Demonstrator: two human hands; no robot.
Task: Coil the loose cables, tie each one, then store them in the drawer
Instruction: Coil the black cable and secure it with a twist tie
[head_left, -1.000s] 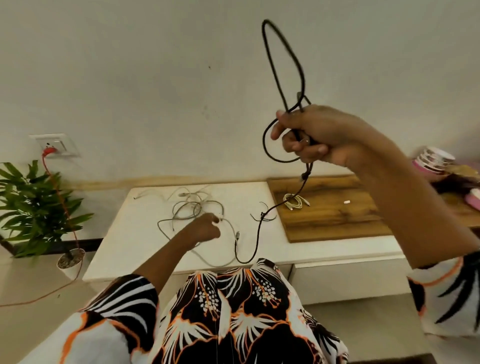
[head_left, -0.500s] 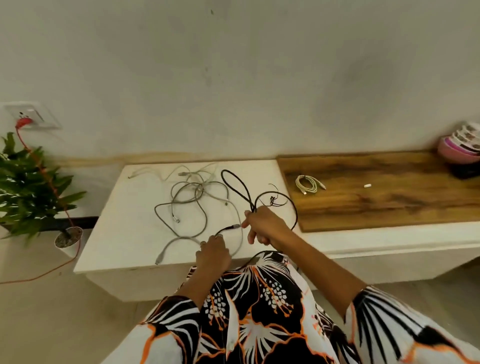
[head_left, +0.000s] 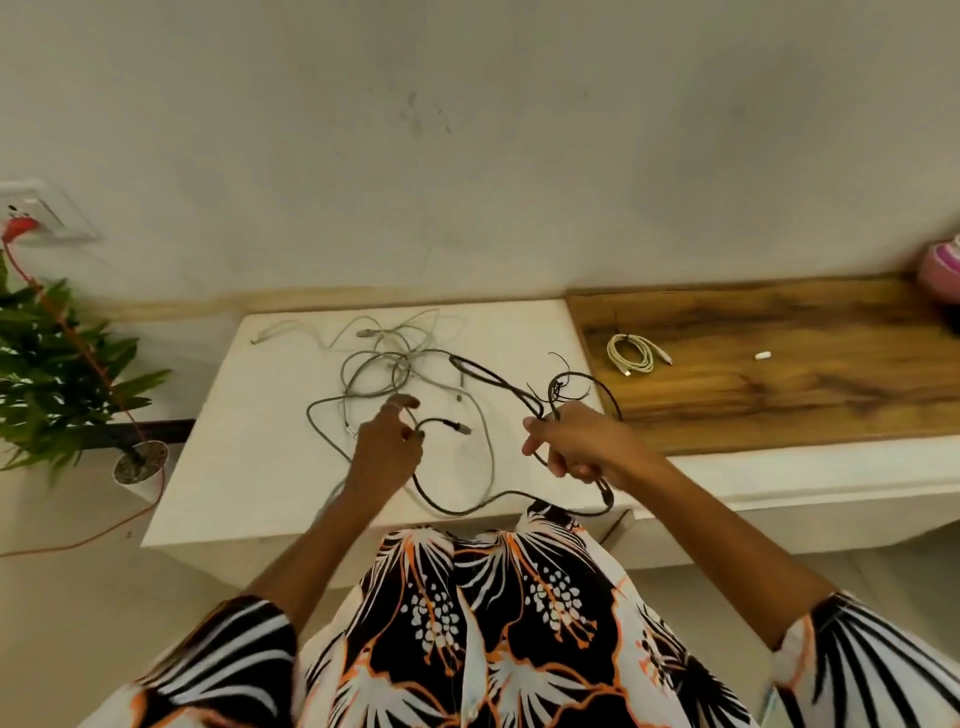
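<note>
Right hand (head_left: 582, 447) gripping black cable (head_left: 488, 371), left hand (head_left: 387, 447) pinching it, fingertips blurred.

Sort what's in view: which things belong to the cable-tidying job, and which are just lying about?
Job: black cable held by left hand and right hand; grey cables; coiled white cable.
Lying about: potted plant; orange cord; small white piece; pink bowls.

Soft, even daylight with faint shadows; wide-angle bending at the edges, slight motion blur throughout.
</note>
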